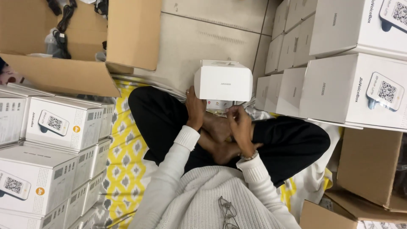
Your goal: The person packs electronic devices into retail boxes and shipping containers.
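Both arms reach forward over crossed legs, left hand (195, 108) and right hand (240, 125) with fingers curled.

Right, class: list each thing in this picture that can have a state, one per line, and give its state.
White box: closed, resting on the person's lap.
Left hand: touching the box's lower left edge.
Right hand: below the box, fingers curled, grip unclear.
Large cardboard carton: open, cables inside.
Stacked white boxes: closed.
Glasses: hanging on the sweater.
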